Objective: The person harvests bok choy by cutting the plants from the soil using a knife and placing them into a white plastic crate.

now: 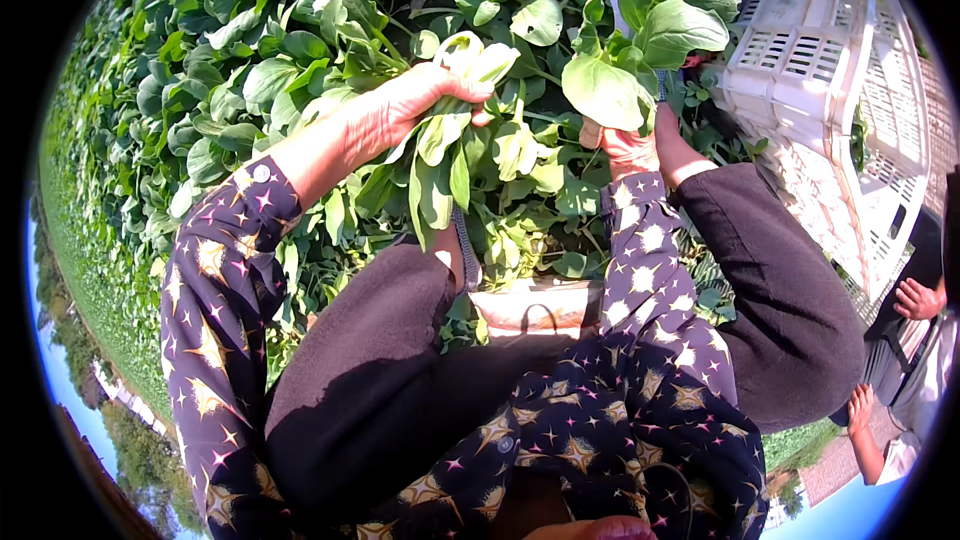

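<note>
My left hand point(435, 101) is closed around a bunch of leafy greens point(442, 142). Pale stem ends stick out past the thumb, and the leaves hang down below the fist. To the right, my right hand point(628, 146) is at the base of an upright leafy green plant point(649, 37) with broad, bok choy-like leaves. Those leaves cover most of its fingers, but the hand appears to grip the plant. Between and beneath both hands grow more greens point(525, 154), some of them yellowish.
White plastic crates point(787, 67) with slotted walls stand close on the right. Dense rows of greens point(217, 82) spread left and ahead. Between my bent legs lies a pale, reddish-marked object point(536, 307). Another person point(911, 367) is at the right edge, with both hands visible.
</note>
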Demonstrator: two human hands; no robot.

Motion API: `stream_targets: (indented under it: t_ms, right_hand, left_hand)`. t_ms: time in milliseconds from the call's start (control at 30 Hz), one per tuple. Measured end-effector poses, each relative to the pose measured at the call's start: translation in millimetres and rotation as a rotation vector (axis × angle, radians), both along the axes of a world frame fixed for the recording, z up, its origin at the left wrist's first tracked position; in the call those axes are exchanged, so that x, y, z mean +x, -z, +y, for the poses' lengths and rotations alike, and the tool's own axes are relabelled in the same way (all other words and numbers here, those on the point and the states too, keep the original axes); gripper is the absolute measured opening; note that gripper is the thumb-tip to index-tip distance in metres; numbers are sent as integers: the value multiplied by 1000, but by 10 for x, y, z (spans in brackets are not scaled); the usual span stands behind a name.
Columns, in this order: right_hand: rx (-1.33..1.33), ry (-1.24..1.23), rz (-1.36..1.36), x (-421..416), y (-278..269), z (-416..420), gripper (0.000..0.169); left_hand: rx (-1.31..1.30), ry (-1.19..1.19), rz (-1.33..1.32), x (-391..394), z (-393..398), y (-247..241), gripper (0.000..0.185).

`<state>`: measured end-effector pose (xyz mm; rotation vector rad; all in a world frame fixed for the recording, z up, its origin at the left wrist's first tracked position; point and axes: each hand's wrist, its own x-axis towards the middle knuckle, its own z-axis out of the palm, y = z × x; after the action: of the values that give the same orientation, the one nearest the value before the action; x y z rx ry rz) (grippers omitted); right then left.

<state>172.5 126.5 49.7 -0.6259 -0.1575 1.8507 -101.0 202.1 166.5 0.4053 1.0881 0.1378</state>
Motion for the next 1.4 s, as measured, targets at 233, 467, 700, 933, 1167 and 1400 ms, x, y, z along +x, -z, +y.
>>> stream_targets:
  t_ms: [233, 467, 700, 933, 1167, 1400]
  right_hand:
    - [-118, -453, -618, 123, -694, -14, 28]
    - [-36, -212, -1111, 50, -803, 250, 42]
    - [67, 10, -1211, -530, -632, 484, 28]
    - [1, -87, -1234, -553, -258, 778, 28]
    - [149, -126, -1418, -590, -113, 837, 25]
    - [370, -201, -1638, -703, 71, 1053, 21]
  left_hand:
    - [151, -45, 119, -217, 128, -164, 31]
    - [765, 697, 287, -19, -32, -428, 47]
    - [2090, 1378, 702, 352, -332, -613, 32]
    - [2162, 1620, 952, 322, 569, 49, 24]
    - [2064, 1525, 1106, -137, 492, 362, 42]
    - [1949, 1500, 1077, -302, 469, 371, 50]
